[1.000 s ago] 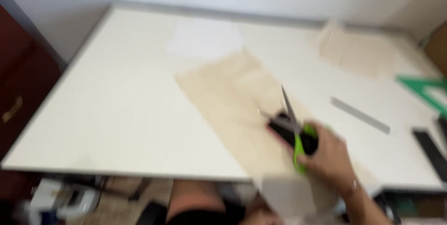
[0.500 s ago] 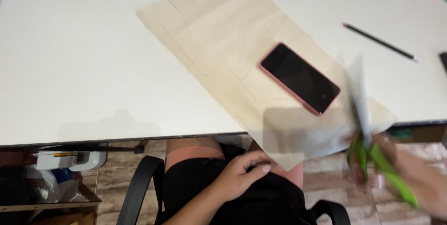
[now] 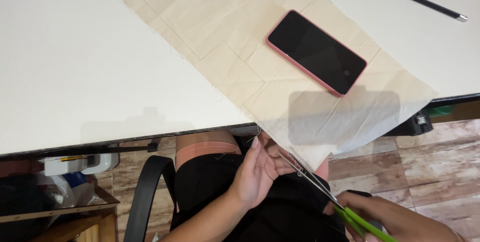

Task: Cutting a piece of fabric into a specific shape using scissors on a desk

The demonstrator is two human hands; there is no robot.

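My left hand (image 3: 257, 174) pinching cloth (image 3: 280, 67) edge below table (image 3: 75, 72), right hand (image 3: 395, 219) closed round green-handled scissors (image 3: 325, 189), blades slightly parted at cloth

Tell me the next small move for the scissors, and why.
Probably close the blades: the scissors in the right hand already meet the hanging edge of the cloth, which the left hand steadies beside them.

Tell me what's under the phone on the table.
The phone lies on layered beige fabric spread over the white table. Whatever is directly beneath the phone is covered; only fabric shows around it.
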